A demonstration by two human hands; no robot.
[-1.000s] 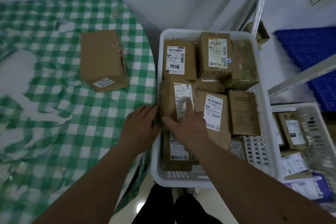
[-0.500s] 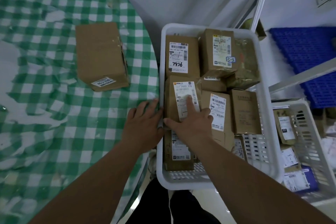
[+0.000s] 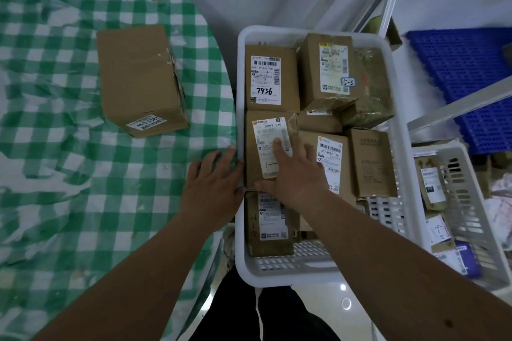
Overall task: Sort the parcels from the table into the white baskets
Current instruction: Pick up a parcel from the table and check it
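Parcels: one brown box [image 3: 140,79] is lying alone on the green checked table [image 3: 55,174] at upper left of the frame, while about ten more are sitting packed in the white basket [image 3: 399,130] at centre right. Your right hand [image 3: 297,174] is pressing flat, fingers straight, on the labelled parcel [image 3: 256,147] at the basket's left side, gripping nothing. Your left hand [image 3: 212,188] is lying relaxed and released at the table edge, fingertips touching the basket's left rim.
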